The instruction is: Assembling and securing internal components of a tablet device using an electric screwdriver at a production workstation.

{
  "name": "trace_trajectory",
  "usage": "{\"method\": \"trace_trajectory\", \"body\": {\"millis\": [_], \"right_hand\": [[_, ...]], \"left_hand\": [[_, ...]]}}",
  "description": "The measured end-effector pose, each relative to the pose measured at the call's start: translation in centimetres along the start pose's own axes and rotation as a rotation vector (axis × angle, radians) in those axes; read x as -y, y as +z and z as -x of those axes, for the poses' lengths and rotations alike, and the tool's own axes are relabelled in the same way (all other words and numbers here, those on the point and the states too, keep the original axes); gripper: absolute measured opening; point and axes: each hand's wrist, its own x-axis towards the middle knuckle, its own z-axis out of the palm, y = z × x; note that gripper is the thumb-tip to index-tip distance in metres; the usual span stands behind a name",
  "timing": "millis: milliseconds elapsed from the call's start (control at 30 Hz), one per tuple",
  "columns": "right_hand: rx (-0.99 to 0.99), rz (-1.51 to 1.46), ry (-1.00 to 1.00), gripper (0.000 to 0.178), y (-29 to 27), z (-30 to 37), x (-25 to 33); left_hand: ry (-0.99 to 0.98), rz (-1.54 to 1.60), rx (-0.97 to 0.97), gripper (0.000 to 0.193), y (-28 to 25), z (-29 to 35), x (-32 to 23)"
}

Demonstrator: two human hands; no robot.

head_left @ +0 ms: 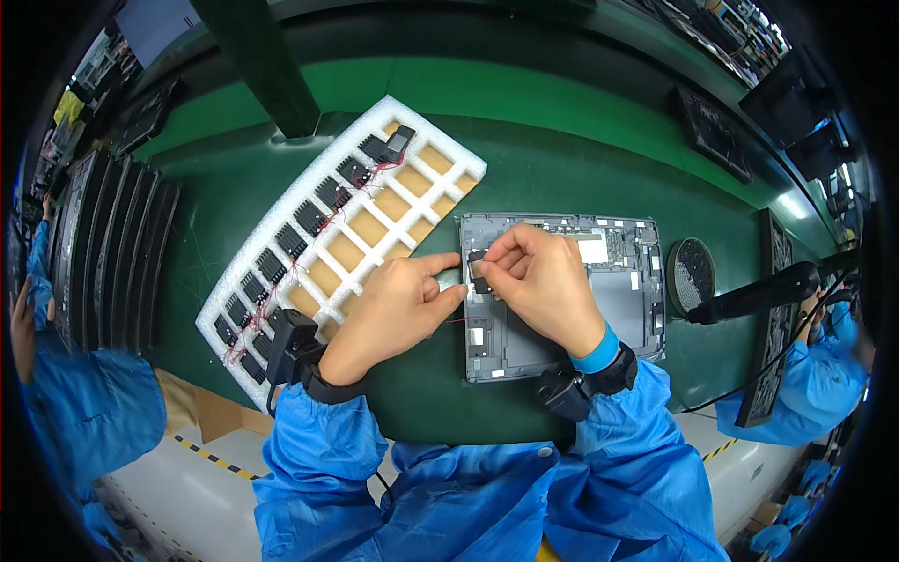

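Note:
A dark grey laptop or tablet housing (552,323) lies open side up on the green bench in front of me, with circuit boards along its far side. My right hand (552,281) reaches over its upper left corner, thumb and fingertips pinched on a small black speaker (479,272) at the left edge. At that same edge is my left hand (403,304), index finger and thumb stretched apart and touching the rim, the other fingers curled. Nothing shows in its grasp. A similar black part with a red wire (478,335) sits in the housing's lower left corner.
On the left, a white foam tray (281,220) holds several black parts with red wires. Dark panels (117,253) stand farther left. Right of the housing are a round container (691,272) of small pieces and a black-handled tool (758,292) with a cable. Other people work at both sides.

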Motion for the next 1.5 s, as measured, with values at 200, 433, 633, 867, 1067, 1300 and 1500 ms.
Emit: {"method": "trace_trajectory", "body": {"millis": [200,433,633,867,1067,1300,1500], "right_hand": [[-0.013,-0.036,0.016,0.011,-0.1,0.0,0.1],[-0.045,-0.059,-0.035,0.009,0.1,0.0,-0.1],[-0.087,0.050,-0.166,0.009,0.2,0.1,-0.5],[-0.164,0.021,-0.222,0.005,0.6,0.1,-1.0],[-0.186,0.013,-0.260,0.004,0.2,0.5,-0.7],[-0.176,0.091,-0.333,0.006,-1.0,1.6,-1.3],[-0.105,0.068,-0.377,0.005,-2.6,4.5,-0.6]], "left_hand": [[-0.009,-0.004,0.030,0.034,-0.1,0.0,-0.4],[-0.058,0.004,0.064,0.036,-0.2,0.0,-1.1],[-0.100,0.055,0.039,0.040,0.2,-0.1,-1.1],[0.010,-0.008,-0.063,0.036,1.4,-1.1,0.5],[0.053,-0.018,-0.120,0.038,1.9,-1.4,0.5],[-0.040,0.196,-0.082,0.054,2.2,-2.3,-0.1],[0.005,0.174,-0.030,0.072,1.9,-2.8,0.0]]}}
